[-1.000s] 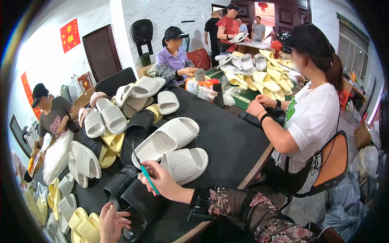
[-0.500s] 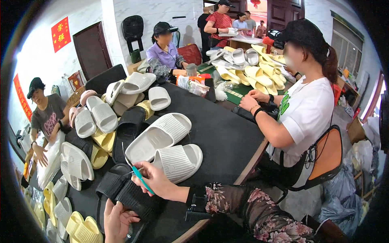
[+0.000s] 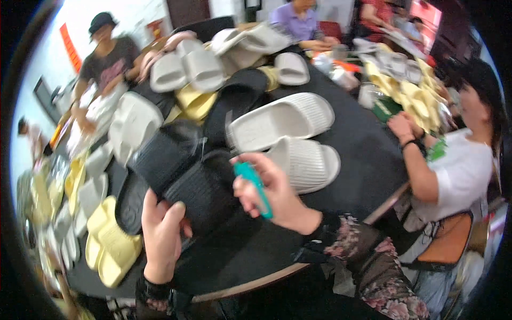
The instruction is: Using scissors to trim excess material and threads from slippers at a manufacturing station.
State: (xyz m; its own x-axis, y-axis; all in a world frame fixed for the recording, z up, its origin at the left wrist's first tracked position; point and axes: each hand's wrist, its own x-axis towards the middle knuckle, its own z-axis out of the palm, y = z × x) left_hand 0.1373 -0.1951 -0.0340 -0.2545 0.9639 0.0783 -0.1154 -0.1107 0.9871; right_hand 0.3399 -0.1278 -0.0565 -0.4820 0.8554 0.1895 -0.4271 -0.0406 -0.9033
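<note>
My left hand (image 3: pixel 162 226) is closed on the near edge of a pair of black slide slippers (image 3: pixel 162 154), with thumb and fingers at the strap. My right hand (image 3: pixel 272 192) wraps round a slim teal-handled tool (image 3: pixel 253 186), close to the right of the black slippers; its tip is blurred. Just beyond my right hand, a light grey slipper (image 3: pixel 306 165) and a second grey slipper (image 3: pixel 280 120) rest on the black table.
Piled slippers, grey (image 3: pixel 186 69) and yellow (image 3: pixel 109 242), cover the table's left and far left. Its front edge (image 3: pixel 288 272) curves near my forearms. A person in a white shirt (image 3: pixel 450 176) sits at right; another person (image 3: pixel 112 58) is at far left.
The view has swung left, so the table scene sits further right in the picture. Both hands have risen with the black slippers and the teal tool still in them.
</note>
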